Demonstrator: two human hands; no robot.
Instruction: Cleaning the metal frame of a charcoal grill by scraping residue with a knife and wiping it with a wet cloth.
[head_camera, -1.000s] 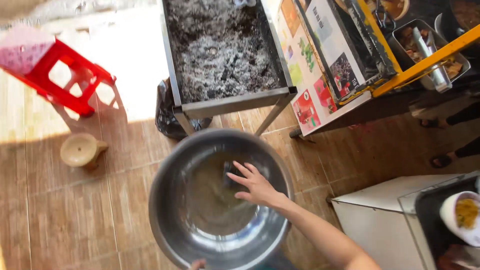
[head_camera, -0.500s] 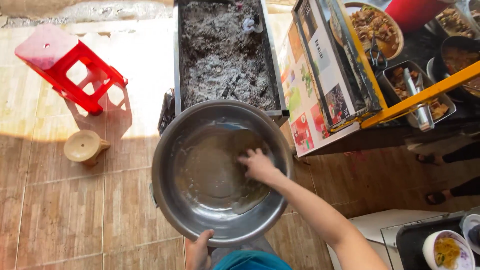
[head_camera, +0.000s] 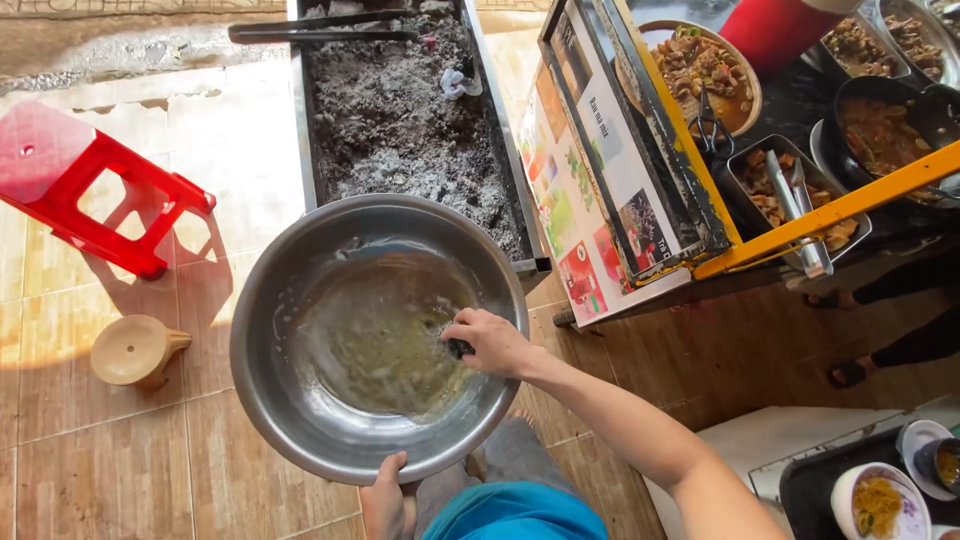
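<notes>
Fingers curl on dark scrubber inside round, shiny steel basin.

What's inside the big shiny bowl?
The big metal bowl holds shallow cloudy water with a few suds. The right hand presses something small and dark into it; the fingers cover most of it, so I can't tell what it is. The left hand grips the rim.
</notes>
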